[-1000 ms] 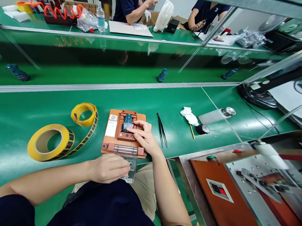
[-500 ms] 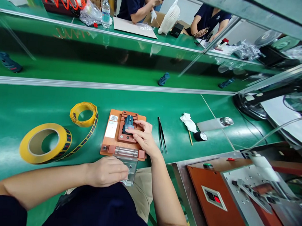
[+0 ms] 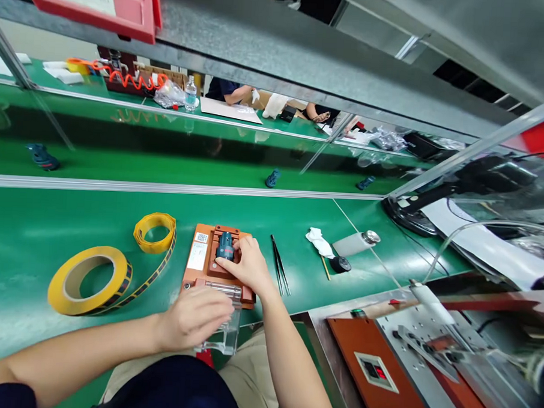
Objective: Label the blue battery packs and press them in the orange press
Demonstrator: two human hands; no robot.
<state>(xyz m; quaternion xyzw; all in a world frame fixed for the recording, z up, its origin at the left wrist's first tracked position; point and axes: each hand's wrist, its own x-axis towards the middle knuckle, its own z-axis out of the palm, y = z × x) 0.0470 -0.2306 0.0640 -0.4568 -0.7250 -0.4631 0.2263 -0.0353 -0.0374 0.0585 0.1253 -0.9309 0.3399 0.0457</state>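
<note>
Right hand (image 3: 249, 264) grips blue part (image 3: 226, 242), likely steadying it in fixture (image 3: 200, 274); left hand (image 3: 197, 317) (fingers extended, grip unclear) at fixture's seven o'clock.

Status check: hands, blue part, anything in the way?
Right hand at blue part. Left hand over clear cover, grip unclear. Blue part in brown fixture. Right hand partly covers fixture.

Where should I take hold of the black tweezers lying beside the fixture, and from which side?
Probably mid-length, pinching across both legs from above and the right: the black tweezers lie flat, legs splayed toward the person, while the fixture and right hand are on their left.
</note>
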